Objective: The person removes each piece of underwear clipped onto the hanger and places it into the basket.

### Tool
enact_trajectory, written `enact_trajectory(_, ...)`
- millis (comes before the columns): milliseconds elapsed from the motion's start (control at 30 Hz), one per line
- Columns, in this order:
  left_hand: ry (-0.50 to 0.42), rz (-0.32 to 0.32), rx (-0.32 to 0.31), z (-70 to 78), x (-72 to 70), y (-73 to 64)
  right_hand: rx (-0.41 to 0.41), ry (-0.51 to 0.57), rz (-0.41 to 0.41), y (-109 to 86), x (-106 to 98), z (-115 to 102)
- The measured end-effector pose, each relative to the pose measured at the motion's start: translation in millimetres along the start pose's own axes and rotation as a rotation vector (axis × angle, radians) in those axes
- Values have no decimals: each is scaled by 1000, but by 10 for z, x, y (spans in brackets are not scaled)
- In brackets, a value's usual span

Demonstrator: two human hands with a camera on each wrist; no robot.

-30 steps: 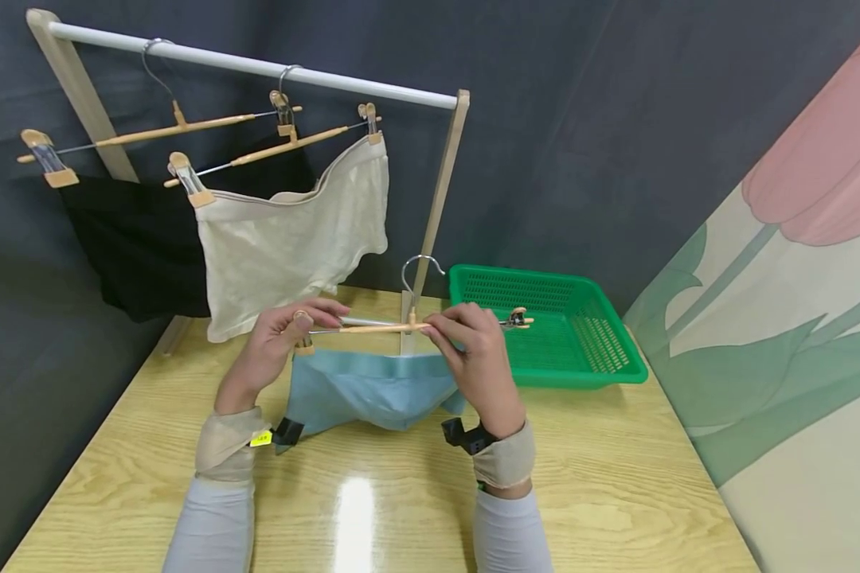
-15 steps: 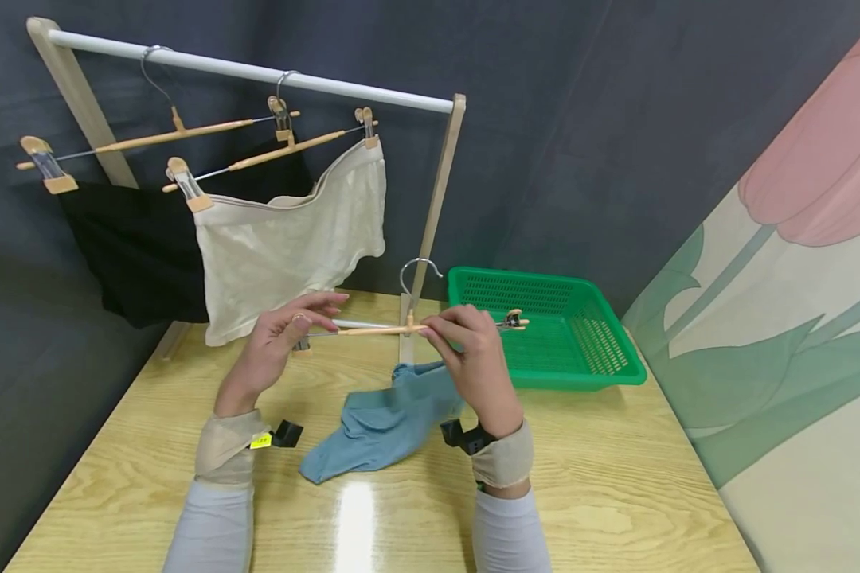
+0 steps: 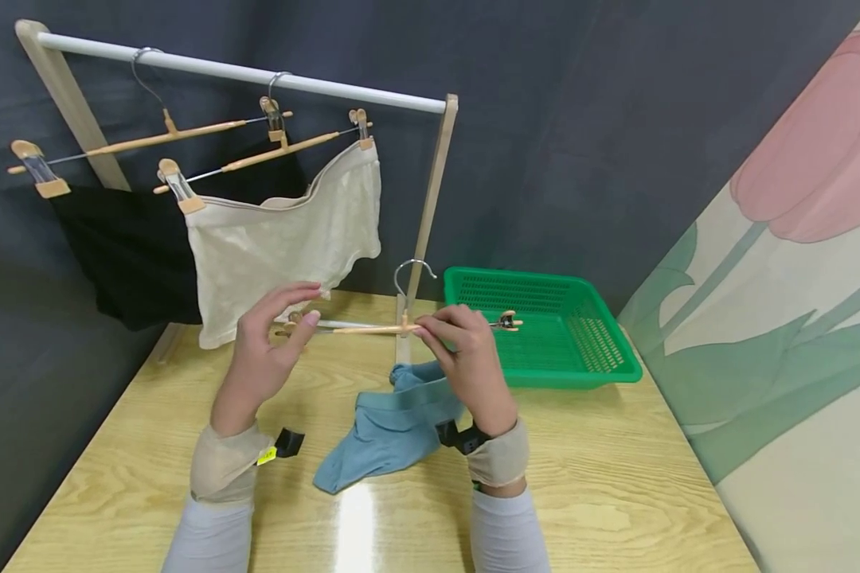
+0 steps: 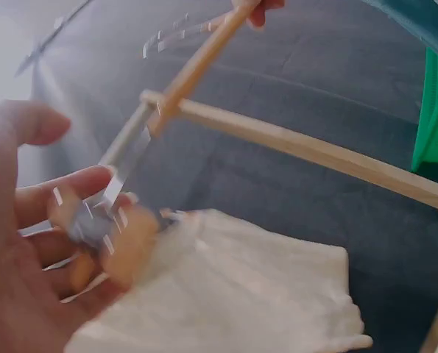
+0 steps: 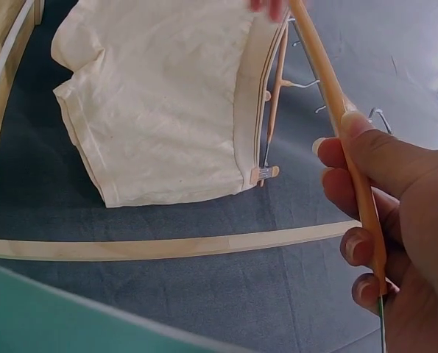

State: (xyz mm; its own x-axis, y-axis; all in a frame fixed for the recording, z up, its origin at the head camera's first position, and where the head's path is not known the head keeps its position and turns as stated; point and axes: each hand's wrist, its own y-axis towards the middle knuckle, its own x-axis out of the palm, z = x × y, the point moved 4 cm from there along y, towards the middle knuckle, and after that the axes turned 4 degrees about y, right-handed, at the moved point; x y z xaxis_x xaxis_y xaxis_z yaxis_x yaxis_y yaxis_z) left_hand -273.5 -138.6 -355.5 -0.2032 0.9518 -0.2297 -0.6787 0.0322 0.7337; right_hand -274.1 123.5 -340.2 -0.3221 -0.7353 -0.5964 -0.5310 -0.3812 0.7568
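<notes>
Right grip (image 3: 466, 350) pinches hanger (image 3: 369, 329) near mid-length; left grip (image 3: 267, 350) spread open beside end clip (image 4: 134, 246), contact unclear; blue shorts (image 3: 394, 436) below right grip; green basket (image 3: 573, 379) just right of it, worktop (image 3: 616, 493) edge beyond left grip

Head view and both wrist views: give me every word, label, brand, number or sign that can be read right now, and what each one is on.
No text can be read for certain.
Yellow label at the person's left wrist, head view: dark marks, too small and blurred to read.
Hanger, blue garment, green basket: no lettering visible.
Both wrist views: no lettering visible.
</notes>
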Motion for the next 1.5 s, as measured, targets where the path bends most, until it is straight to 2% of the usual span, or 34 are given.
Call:
enact_trajectory(67, 84, 63, 84, 132, 22, -7, -7, -6, -5, -2, 17, -8)
enact_trajectory(167, 147, 107, 227, 279, 132, -26, -15, -15, -10, 0, 37, -15)
enact_trajectory(233, 172, 96, 305, 325, 238, -41, -17, -20, -8, 8, 44, -22)
enact_trajectory(300, 204, 62, 340, 333, 346, -52, -23, -20, -5, 16, 54, -29)
enact_trajectory(500, 415, -75, 319, 258, 537, -79, -48, -31, -13, 19, 97, -55)
enact_trajectory(633, 491, -104, 330, 225, 561, -88, -34, -39, -23, 15, 102, -53)
enact_trajectory(800, 521, -77, 365, 203, 527, -97, -6, -22, -70, 12, 96, -91)
enact_trajectory(900, 522, -75, 374, 184, 515, -102, 9, -3, -70, -4, 26, -140)
enact_trajectory(1033, 505, -73, 379, 183, 513, -97, 12, 58, -7, -27, -157, -206)
enact_trajectory(1200, 491, -79, 385, 196, 506, -92, 6, 79, 125, -85, -428, -219)
enact_trajectory(1267, 484, -78, 382, 188, 492, -91, 47, 67, 154, -121, -515, -162)
enact_trajectory(1333, 476, -81, 377, 177, 473, -90, 122, 54, 133, -160, -568, -66)
enact_trajectory(1400, 463, -80, 374, 164, 452, -84, 213, 56, 66, -188, -586, 41)
enact_trajectory(1500, 449, -85, 376, 153, 424, -78, 343, 97, -80, -230, -551, 186)
